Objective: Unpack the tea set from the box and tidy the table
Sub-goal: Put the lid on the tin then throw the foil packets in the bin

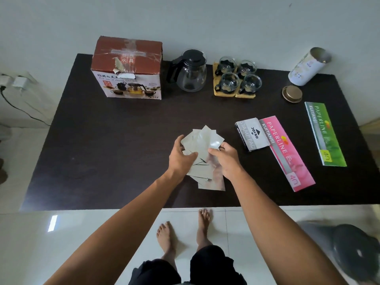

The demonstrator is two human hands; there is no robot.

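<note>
The red-topped tea set box (pixel 127 68) stands closed at the back left of the dark table (pixel 102 151). To its right are a glass teapot (pixel 190 72) with a black lid and handle, and several glass cups (pixel 237 79) on wooden coasters. Both hands are at the table's middle on a pile of silvery sachets (pixel 202 145). My left hand (pixel 183 157) grips the pile's left side. On the right side, my right hand (pixel 225 159) pinches sachets between thumb and fingers. More sachets (pixel 207 177) lie on the table under my wrists.
A grey stamp pad box (pixel 251 133) and a pink receipt book (pixel 287 153) lie right of my hands, a green receipt book (pixel 326 133) further right. A white tin (pixel 308 66) lies open on its side at the back right, its round lid (pixel 292 94) beside it.
</note>
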